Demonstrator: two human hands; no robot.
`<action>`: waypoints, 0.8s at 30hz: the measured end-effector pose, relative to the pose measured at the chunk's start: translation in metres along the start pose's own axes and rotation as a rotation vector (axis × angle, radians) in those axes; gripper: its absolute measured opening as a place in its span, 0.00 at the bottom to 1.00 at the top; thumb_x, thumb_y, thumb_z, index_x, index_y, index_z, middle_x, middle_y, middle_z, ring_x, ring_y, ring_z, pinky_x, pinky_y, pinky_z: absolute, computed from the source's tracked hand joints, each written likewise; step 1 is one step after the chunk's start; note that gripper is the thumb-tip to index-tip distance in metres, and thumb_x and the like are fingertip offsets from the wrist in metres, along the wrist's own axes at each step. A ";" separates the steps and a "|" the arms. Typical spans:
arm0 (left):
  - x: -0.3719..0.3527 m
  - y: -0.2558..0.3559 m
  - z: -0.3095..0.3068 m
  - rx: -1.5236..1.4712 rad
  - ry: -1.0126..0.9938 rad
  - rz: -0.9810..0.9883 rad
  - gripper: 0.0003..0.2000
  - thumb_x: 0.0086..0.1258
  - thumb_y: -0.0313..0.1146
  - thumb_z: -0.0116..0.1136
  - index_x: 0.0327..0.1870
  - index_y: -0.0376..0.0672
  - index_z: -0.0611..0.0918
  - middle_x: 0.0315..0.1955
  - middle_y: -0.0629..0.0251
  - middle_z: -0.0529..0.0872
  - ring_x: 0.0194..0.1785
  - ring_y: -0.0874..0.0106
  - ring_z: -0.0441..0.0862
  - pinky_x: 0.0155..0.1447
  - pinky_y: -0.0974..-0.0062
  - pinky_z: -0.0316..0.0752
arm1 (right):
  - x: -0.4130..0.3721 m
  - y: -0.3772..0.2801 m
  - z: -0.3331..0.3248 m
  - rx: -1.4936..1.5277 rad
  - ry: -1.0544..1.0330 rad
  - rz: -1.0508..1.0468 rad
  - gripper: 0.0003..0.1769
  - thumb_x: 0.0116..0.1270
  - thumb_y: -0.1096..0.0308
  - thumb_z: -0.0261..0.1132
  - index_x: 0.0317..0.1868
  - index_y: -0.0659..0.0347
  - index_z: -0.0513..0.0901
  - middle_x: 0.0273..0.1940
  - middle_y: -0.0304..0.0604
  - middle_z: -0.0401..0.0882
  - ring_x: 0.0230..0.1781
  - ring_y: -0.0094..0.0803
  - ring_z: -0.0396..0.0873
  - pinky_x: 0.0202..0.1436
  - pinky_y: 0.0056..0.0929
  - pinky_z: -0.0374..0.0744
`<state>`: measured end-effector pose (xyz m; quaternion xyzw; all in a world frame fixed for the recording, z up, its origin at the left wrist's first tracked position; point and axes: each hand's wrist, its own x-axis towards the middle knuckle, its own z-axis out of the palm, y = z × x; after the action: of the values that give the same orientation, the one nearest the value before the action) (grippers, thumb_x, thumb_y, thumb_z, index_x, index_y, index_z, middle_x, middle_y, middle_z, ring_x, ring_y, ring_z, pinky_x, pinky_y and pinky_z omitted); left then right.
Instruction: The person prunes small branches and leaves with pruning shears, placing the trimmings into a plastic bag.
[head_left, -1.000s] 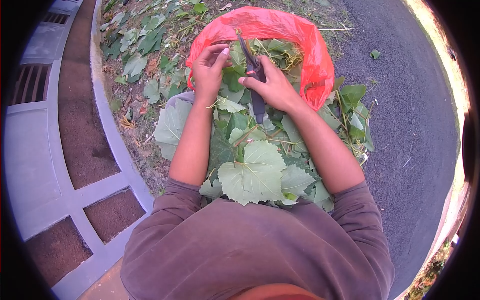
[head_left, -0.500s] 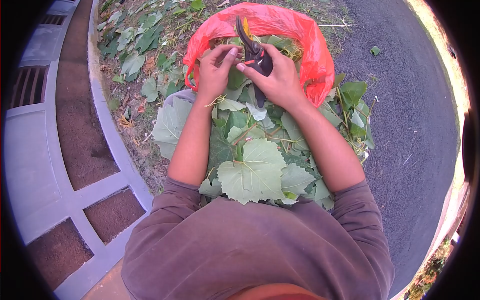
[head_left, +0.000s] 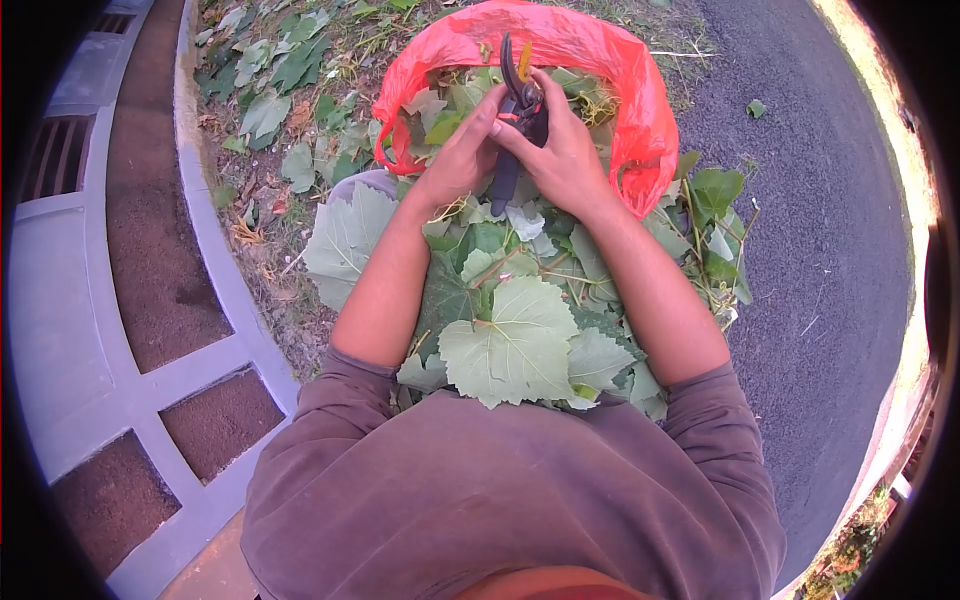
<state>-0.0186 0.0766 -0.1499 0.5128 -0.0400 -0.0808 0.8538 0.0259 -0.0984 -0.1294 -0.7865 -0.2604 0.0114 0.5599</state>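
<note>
Pruning shears (head_left: 507,180) with dark handles, red trim and a yellow part stand upright between my hands, blades pointing away from me. My right hand (head_left: 562,160) is wrapped around them from the right. My left hand (head_left: 462,160) presses in from the left, fingers closed against the shears near the pivot; its fingertips are partly hidden. Just beyond is a red plastic bag (head_left: 640,100), its mouth spread and green leaves (head_left: 430,105) inside. Below my hands, a pile of large leaves lies on my lap, with a broad pale leaf (head_left: 508,340) on top.
Cut leaves (head_left: 265,115) litter the grassy ground at left. A grey concrete drain edge (head_left: 195,200) with a metal grate (head_left: 58,158) runs along the far left. Dark asphalt (head_left: 820,250) lies at right, and leafy stems (head_left: 715,230) rest beside my right arm.
My left hand has moved right and closed in against the pruning shears. The shears have turned more upright, and their lower handle has shifted left.
</note>
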 end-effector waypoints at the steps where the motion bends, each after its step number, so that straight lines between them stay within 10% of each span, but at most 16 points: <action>1: -0.001 0.006 0.004 -0.057 -0.042 -0.030 0.41 0.89 0.53 0.51 0.89 0.37 0.50 0.79 0.57 0.71 0.81 0.65 0.70 0.81 0.61 0.67 | 0.000 -0.002 0.000 0.020 -0.016 0.047 0.53 0.71 0.46 0.77 0.81 0.70 0.60 0.59 0.62 0.86 0.61 0.48 0.88 0.66 0.43 0.83; 5: -0.007 0.008 0.009 0.057 -0.058 -0.077 0.42 0.87 0.46 0.58 0.90 0.37 0.50 0.78 0.58 0.71 0.79 0.68 0.71 0.81 0.64 0.66 | 0.001 -0.025 -0.010 0.184 -0.162 0.322 0.55 0.76 0.44 0.73 0.84 0.71 0.52 0.63 0.65 0.83 0.64 0.52 0.86 0.69 0.45 0.81; 14: 0.000 0.018 0.010 0.144 -0.058 0.053 0.38 0.76 0.22 0.63 0.85 0.33 0.60 0.71 0.58 0.79 0.72 0.69 0.79 0.78 0.68 0.72 | 0.008 0.007 -0.010 0.214 -0.084 0.066 0.42 0.87 0.46 0.56 0.86 0.62 0.51 0.77 0.68 0.71 0.76 0.56 0.77 0.80 0.46 0.72; 19: -0.001 0.018 0.010 0.018 0.020 0.139 0.31 0.76 0.16 0.57 0.80 0.30 0.65 0.72 0.54 0.78 0.76 0.66 0.78 0.85 0.64 0.69 | 0.012 -0.006 -0.015 -0.017 0.257 -0.243 0.18 0.72 0.68 0.76 0.59 0.62 0.90 0.55 0.49 0.90 0.59 0.43 0.89 0.64 0.39 0.84; 24: -0.001 0.013 0.015 0.103 0.026 0.169 0.30 0.77 0.19 0.60 0.79 0.32 0.67 0.69 0.54 0.80 0.74 0.65 0.80 0.82 0.64 0.72 | 0.010 -0.003 -0.016 0.031 0.222 -0.210 0.14 0.69 0.66 0.78 0.53 0.60 0.94 0.53 0.48 0.91 0.57 0.41 0.89 0.61 0.38 0.85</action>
<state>-0.0204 0.0696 -0.1318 0.5518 -0.0762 0.0003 0.8305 0.0384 -0.1071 -0.1184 -0.7427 -0.2773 -0.1302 0.5954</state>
